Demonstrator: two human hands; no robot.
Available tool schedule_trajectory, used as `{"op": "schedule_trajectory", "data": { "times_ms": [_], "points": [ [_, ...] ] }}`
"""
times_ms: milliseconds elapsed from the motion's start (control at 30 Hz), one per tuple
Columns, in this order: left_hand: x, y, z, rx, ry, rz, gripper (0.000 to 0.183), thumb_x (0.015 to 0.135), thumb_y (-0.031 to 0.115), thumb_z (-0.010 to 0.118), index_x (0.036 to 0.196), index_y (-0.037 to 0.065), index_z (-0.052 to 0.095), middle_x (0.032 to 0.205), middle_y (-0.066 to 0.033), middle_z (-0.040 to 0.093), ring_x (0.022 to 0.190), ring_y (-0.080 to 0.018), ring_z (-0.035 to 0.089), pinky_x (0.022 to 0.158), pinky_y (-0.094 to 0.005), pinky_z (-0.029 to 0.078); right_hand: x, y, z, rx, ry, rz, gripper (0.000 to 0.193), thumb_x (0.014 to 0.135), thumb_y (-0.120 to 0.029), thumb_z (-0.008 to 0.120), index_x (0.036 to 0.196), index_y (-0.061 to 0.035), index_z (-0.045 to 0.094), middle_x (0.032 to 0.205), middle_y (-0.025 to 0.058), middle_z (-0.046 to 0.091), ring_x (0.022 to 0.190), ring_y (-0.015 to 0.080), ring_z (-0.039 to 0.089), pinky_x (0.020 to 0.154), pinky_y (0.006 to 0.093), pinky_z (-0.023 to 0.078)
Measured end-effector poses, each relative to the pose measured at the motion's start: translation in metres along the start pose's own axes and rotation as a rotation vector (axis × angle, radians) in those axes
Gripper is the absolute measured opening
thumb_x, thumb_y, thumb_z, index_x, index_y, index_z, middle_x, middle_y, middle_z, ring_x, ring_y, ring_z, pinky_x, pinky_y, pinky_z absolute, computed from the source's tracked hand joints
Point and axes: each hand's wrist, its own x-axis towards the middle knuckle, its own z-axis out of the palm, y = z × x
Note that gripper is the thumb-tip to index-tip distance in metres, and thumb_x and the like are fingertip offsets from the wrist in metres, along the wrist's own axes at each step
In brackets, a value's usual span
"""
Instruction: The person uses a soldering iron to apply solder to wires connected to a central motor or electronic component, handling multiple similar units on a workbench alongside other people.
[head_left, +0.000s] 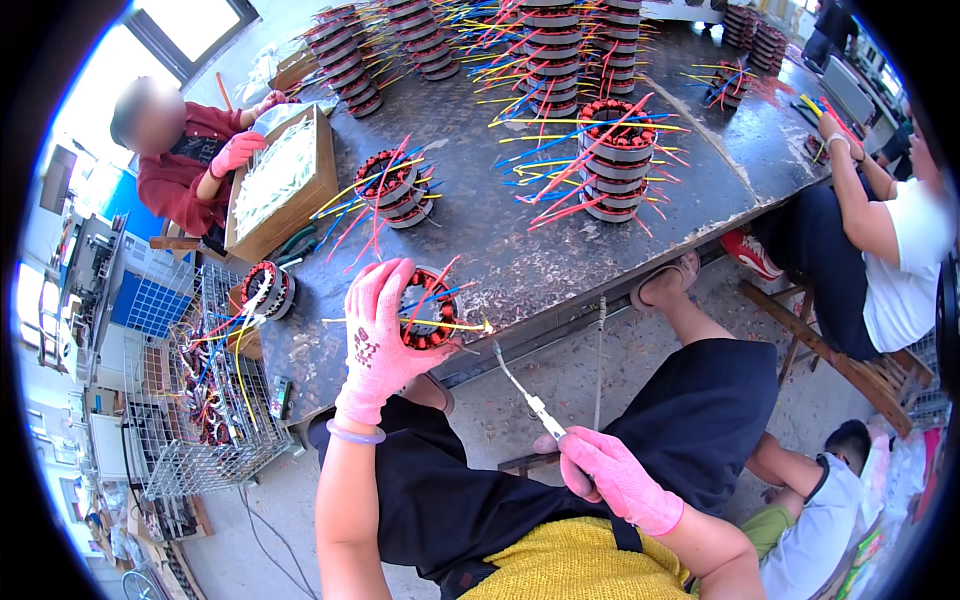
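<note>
My left hand (pixel 378 335), in a pink glove, grips a round motor stator (pixel 428 310) with red windings and red, blue and yellow wires sticking out, held at the near edge of the dark worn table (pixel 520 250). My right hand (pixel 612 472), also pink-gloved, holds a thin metal tool (pixel 520 390) over my lap, its tip pointing up toward the stator. The tip ends just short of the stator.
Stacks of wired stators (pixel 612 150) stand across the table, with another stack (pixel 392 188) near my left hand. A cardboard box (pixel 285 180) sits at the left by a seated person in red. A wire basket (pixel 195 390) stands left. Another person (pixel 880 250) sits right; a child (pixel 820 500) crouches lower right.
</note>
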Motion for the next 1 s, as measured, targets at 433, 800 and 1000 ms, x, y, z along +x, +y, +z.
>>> {"op": "schedule_trajectory", "data": {
  "times_ms": [433, 800, 1000],
  "points": [
    [0.000, -0.002, -0.006, -0.112, -0.180, -0.109, 0.099, 0.054, 0.031, 0.092, 0.139, 0.005, 0.048, 0.134, -0.0144, 0.052, 0.127, -0.0369, 0.048, 0.110, -0.0477, 0.036, 0.000, 0.005, -0.009, 0.084, 0.037, -0.034, 0.039, 0.107, -0.033, 0.045, 0.123, -0.0008, 0.060, 0.065, -0.0041, 0.047, 0.053, 0.0047, 0.036, 0.048, 0.0206, 0.029],
    [-0.008, -0.025, -0.005, -0.225, -0.452, -0.010, 0.101, 0.054, 0.031, 0.089, 0.142, 0.006, 0.047, 0.138, -0.0147, 0.051, 0.131, -0.0375, 0.046, 0.116, -0.0480, 0.031, 0.015, 0.022, -0.014, -0.045, 0.085, -0.023, 0.037, 0.106, -0.028, 0.046, 0.128, 0.0008, 0.057, 0.067, -0.0042, 0.048, 0.056, 0.0042, 0.037, 0.050, 0.0200, 0.030],
    [-0.009, -0.019, -0.011, -0.126, -0.474, -0.128, 0.100, 0.054, 0.034, 0.089, 0.142, 0.009, 0.048, 0.138, -0.0144, 0.051, 0.134, -0.0417, 0.041, 0.118, -0.0505, 0.027, 0.023, 0.021, -0.014, -0.126, 0.122, -0.024, 0.036, 0.106, -0.028, 0.048, 0.125, 0.0005, 0.059, 0.064, -0.0048, 0.047, 0.053, 0.0034, 0.035, 0.048, 0.0205, 0.028]
  ]
}}
